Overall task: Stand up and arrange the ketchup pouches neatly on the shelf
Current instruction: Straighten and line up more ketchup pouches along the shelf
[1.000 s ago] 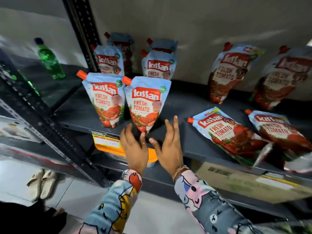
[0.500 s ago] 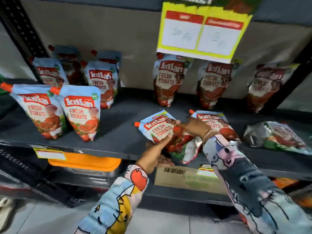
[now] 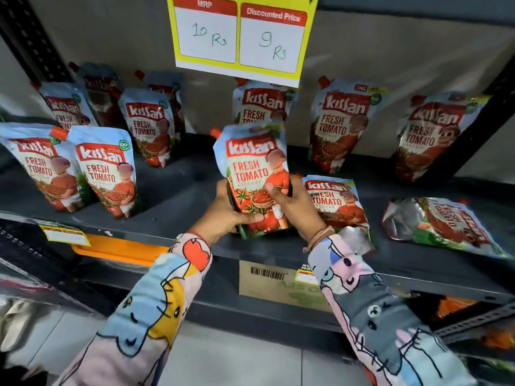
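Both hands hold one ketchup pouch [image 3: 252,168] upright near the front of the dark shelf [image 3: 178,190]. My left hand [image 3: 223,213] grips its lower left side and my right hand [image 3: 292,203] its lower right. Just right of it a second pouch [image 3: 333,200] lies flat, and a third flat pouch [image 3: 434,221] lies further right. Two pouches [image 3: 103,171] stand at the front left, several more stand behind them, and three lean on the back wall [image 3: 338,126].
A yellow price card [image 3: 241,34] hangs from the shelf above. Black uprights [image 3: 30,43] frame the rack on both sides. Below the shelf sit a cardboard box [image 3: 276,280] and an orange item [image 3: 119,246]. Pale sandals [image 3: 14,324] lie on the tiled floor.
The view swung right from the left pouches. Both hands reached the flat pouch in the middle, took hold of it and raised it upright.
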The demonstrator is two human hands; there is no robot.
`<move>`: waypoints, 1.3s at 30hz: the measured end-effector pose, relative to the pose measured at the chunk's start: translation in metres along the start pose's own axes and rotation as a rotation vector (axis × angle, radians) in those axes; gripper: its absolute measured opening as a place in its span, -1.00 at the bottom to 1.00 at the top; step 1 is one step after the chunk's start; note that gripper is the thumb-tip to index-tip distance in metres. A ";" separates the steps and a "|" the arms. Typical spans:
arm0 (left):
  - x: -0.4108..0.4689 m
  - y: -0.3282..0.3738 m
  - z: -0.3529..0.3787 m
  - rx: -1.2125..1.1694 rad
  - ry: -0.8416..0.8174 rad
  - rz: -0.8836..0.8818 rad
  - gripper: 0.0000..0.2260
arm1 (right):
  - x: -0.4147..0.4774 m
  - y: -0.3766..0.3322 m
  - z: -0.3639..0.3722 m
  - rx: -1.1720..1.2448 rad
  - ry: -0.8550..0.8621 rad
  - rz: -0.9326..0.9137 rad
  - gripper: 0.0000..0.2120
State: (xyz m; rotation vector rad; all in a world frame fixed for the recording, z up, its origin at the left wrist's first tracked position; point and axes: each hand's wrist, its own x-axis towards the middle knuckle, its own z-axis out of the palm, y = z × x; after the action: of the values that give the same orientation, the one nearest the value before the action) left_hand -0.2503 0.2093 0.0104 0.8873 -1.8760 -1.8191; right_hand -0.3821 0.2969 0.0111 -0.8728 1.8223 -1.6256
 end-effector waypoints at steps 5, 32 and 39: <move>0.020 -0.005 -0.010 0.087 -0.053 0.138 -0.11 | -0.017 0.023 0.011 0.094 0.022 -0.156 -0.52; -0.023 -0.001 0.141 0.091 0.010 -0.107 -0.56 | -0.046 0.026 -0.132 -0.149 0.465 0.387 -0.52; 0.014 0.020 0.139 -0.261 -0.265 -0.485 -0.85 | -0.027 0.036 -0.156 0.416 -0.078 0.543 -0.64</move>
State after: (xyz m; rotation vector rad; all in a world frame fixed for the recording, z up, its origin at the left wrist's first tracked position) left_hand -0.3561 0.3027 0.0158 1.1188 -1.6005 -2.5116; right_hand -0.4871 0.4199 -0.0056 -0.2230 1.4214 -1.4983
